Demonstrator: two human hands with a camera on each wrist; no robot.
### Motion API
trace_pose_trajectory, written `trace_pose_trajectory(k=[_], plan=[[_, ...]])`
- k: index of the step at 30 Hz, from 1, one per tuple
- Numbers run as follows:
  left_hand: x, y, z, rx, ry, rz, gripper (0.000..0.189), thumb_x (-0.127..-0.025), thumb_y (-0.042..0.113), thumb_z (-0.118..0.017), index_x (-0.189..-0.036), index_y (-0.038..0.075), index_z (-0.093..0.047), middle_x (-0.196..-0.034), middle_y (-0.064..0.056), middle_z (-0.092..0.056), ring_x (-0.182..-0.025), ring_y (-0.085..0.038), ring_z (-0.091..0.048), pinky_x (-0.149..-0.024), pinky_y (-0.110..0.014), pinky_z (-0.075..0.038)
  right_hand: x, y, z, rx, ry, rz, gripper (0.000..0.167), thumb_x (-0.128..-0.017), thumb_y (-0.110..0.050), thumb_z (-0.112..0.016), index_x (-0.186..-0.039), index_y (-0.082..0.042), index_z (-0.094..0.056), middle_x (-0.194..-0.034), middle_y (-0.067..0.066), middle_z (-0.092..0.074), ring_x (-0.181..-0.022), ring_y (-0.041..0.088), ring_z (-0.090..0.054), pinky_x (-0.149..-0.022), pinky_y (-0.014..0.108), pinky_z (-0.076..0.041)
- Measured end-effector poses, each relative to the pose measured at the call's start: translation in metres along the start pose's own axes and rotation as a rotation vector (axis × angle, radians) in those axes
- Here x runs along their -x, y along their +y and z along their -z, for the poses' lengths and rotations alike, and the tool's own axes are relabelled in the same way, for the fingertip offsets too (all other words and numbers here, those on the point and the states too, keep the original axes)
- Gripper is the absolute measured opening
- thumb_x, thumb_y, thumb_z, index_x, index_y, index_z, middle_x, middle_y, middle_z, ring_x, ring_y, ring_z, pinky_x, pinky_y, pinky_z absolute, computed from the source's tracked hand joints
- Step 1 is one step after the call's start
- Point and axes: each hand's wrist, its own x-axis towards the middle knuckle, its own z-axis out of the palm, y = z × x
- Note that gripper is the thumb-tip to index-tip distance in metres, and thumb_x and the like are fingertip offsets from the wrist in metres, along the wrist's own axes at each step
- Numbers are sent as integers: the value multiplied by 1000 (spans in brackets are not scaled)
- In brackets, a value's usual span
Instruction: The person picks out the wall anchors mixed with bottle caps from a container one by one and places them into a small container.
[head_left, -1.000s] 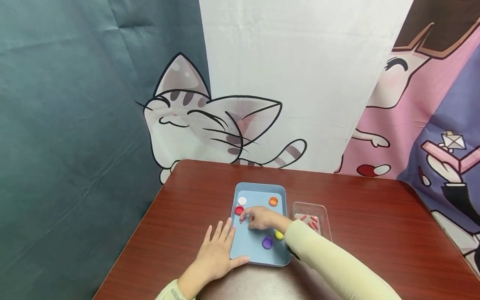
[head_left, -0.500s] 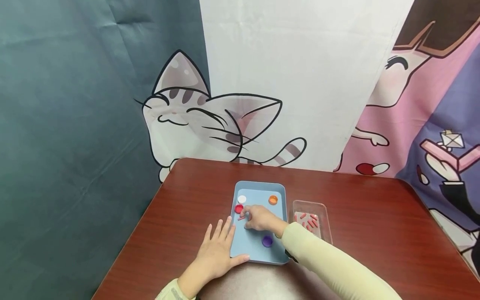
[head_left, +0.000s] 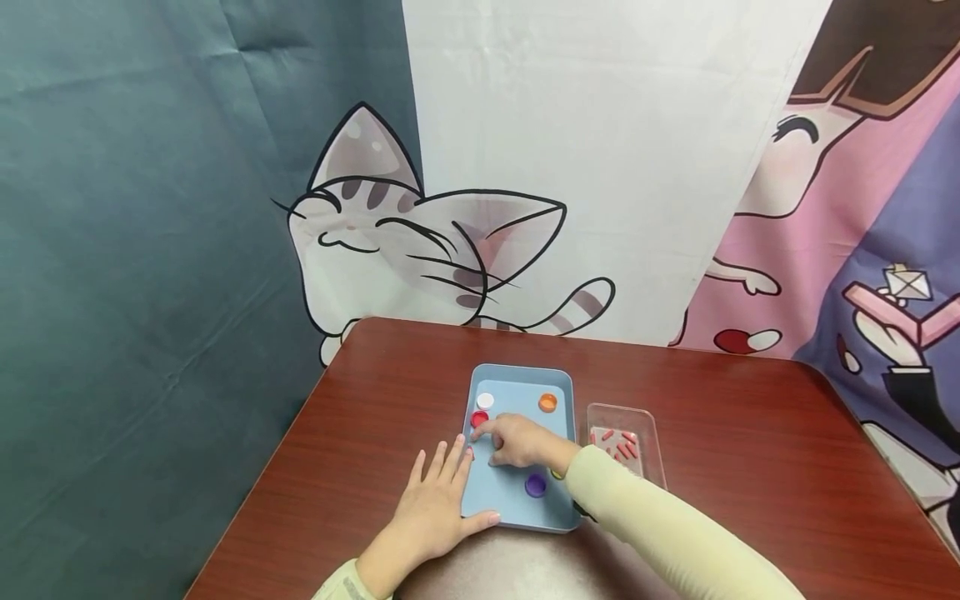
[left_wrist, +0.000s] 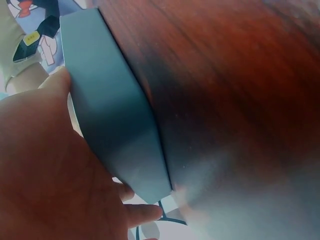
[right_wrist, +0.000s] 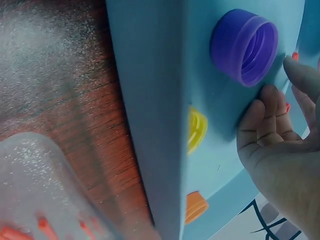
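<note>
My left hand (head_left: pixel 433 510) lies with straight, spread fingers along the left side of a light blue tray (head_left: pixel 495 493); its thumb touches the tray's near-left corner. Over the tray, my right hand (head_left: pixel 519 439) extends its index finger toward the left wall, thumb apart, other fingers loosely bent. Just below that fingertip, by the wall, is a small red stick (head_left: pixel 470 454). A red bottle cap (head_left: pixel 479 418) sits just beyond the fingertip, a white cap (head_left: pixel 485 401) behind it. Also inside are a purple cap (right_wrist: pixel 245 47), a yellow cap (right_wrist: pixel 197 130) and an orange cap (head_left: pixel 547 402).
A clear plastic box (head_left: pixel 621 408) with several small red sticks stands right of the tray. Both rest on a reddish-brown wooden table (head_left: pixel 750 442). Behind the table hangs a printed cloth (head_left: pixel 615 167) with cartoon figures.
My right index finger has shifted slightly left. The red stick, earlier under its fingertip below the red cap, now lies nearer the left wall and closer to me. My left hand stays put.
</note>
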Motion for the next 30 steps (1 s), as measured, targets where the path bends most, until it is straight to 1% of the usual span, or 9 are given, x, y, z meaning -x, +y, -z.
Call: trace_pose_trajectory(k=[2,4,7,10,14,17,21,24,30], plan=[[0,0,0,3,-5,1,101,-90,80,-42,-159,6,-32,-169,-12,-17,-153,-38,-20,-121,-62,-13,-1,-1,-1,21,-8,17,42,-84,-17,-83,-125,-19,-71,-76,-5,-54,-73,9,-49,-70,29,-45],[0,0,0,8,-5,1,103,-90,80,-42,-159,6,-29,-169,-13,-16,-153,-38,-20,-121,-62,-13,-2,-3,-3,28,-4,15,43,-83,-20,-84,-124,-19,-71,-77,-5,-54,-72,10,-50,-70,29,-46],[0,0,1,37,2,0,105,-90,79,-44,-160,4,-25,-169,-14,-15,-154,-38,-19,-121,-63,-13,-4,-5,-5,46,14,-1,42,-82,-25,-85,-122,-18,-71,-79,-4,-58,-75,11,-53,-75,32,-49],[1,1,0,70,13,8,106,-90,78,-47,-160,1,-24,-168,-17,-17,-154,-38,-18,-120,-64,-14,-6,-5,-8,67,30,-12,41,-82,-28,-86,-119,-19,-71,-80,-4,-61,-78,12,-56,-81,35,-52],[2,2,-1,90,32,23,107,-90,77,-49,-159,-1,-23,-167,-20,-19,-154,-39,-18,-120,-64,-14,-6,-7,-10,70,41,-17,39,-80,-28,-87,-115,-20,-72,-81,-2,-63,-80,14,-58,-82,37,-52],[2,3,-1,77,51,25,108,-89,77,-49,-159,-1,-24,-166,-21,-19,-153,-40,-18,-120,-64,-14,-6,-9,-10,69,48,-17,37,-79,-28,-88,-111,-19,-71,-85,1,-66,-82,16,-60,-82,38,-53],[4,4,0,45,70,38,109,-89,78,-50,-159,-1,-26,-166,-21,-21,-153,-41,-18,-120,-63,-14,-6,-11,-10,68,52,-26,38,-78,-30,-89,-109,-19,-70,-94,4,-68,-87,20,-62,-85,39,-53],[4,4,0,29,72,50,109,-88,79,-49,-158,-1,-27,-166,-20,-22,-153,-41,-17,-121,-63,-13,-5,-14,-11,71,59,-35,37,-78,-31,-89,-108,-20,-68,-96,5,-68,-88,20,-62,-84,39,-54],[4,4,-1,9,56,65,109,-87,81,-46,-159,1,-27,-166,-20,-22,-154,-40,-16,-121,-62,-10,-4,-17,-13,90,81,-50,34,-80,-32,-87,-106,-22,-66,-94,3,-66,-85,17,-59,-79,38,-53]])
